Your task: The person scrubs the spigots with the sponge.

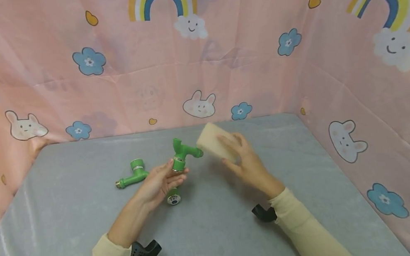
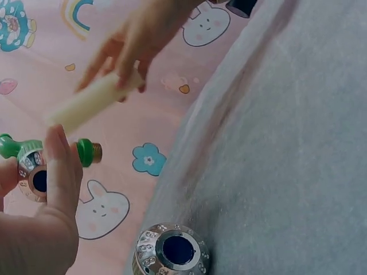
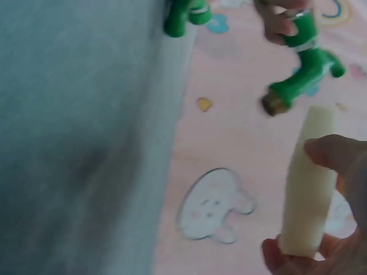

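My left hand [image 1: 156, 186] holds a green tap [image 1: 179, 162] by its round silver-trimmed end, raised off the table. The tap's threaded brass outlet [image 3: 276, 105] points toward the right hand. A cream sponge block [image 1: 211, 140] is gripped in my right hand [image 1: 249, 163], thumb on one side and fingers on the other. In the head view the sponge's near corner is right by the tap's threaded end; whether they touch I cannot tell. The right wrist view shows a gap between them. A second green tap [image 1: 134, 177] lies left of the left hand.
Below the left hand sits a third green tap [image 1: 173, 197], its body partly hidden and its silver end facing me. The grey cloth-covered table [image 1: 220, 235] meets a pink patterned curtain [image 1: 251, 69] at the back and sides. A black wrist mount [image 1: 146, 251] juts from the left sleeve.
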The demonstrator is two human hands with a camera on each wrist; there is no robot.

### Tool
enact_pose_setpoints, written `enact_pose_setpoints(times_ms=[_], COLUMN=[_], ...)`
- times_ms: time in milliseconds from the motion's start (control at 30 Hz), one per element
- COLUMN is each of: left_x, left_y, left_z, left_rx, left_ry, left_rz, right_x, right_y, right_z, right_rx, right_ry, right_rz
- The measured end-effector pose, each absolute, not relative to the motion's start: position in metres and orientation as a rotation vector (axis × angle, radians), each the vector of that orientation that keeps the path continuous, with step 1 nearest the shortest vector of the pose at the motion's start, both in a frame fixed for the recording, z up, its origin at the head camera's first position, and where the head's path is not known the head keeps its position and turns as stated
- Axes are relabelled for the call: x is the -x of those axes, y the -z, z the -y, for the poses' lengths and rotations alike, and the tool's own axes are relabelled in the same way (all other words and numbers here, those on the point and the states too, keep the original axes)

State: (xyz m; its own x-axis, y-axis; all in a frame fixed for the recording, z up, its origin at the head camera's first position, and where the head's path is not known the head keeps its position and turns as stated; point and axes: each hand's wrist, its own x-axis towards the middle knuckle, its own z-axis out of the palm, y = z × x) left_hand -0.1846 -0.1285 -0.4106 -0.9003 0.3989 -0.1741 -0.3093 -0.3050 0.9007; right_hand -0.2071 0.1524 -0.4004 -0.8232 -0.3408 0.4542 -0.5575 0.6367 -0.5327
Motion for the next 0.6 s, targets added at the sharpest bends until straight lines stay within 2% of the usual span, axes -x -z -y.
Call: enact_pose_setpoints(times_ms=[267,600], left_x=[0.185,0.184], left_y=[0.412,0.412], left_z=[0.123,0.124], left_rx=[-0.035,0.037], left_ry=[-2.128,-2.066], left_rz=[-1.769,-1.929], right_x=[0.186,0.197], right_y=[0.389,0.395], right_z=[-0.127,-0.142], right_rx=[-0.992,-0.791], right_ry=[-0.788,-0.793], right_rz=[2.291,2.4])
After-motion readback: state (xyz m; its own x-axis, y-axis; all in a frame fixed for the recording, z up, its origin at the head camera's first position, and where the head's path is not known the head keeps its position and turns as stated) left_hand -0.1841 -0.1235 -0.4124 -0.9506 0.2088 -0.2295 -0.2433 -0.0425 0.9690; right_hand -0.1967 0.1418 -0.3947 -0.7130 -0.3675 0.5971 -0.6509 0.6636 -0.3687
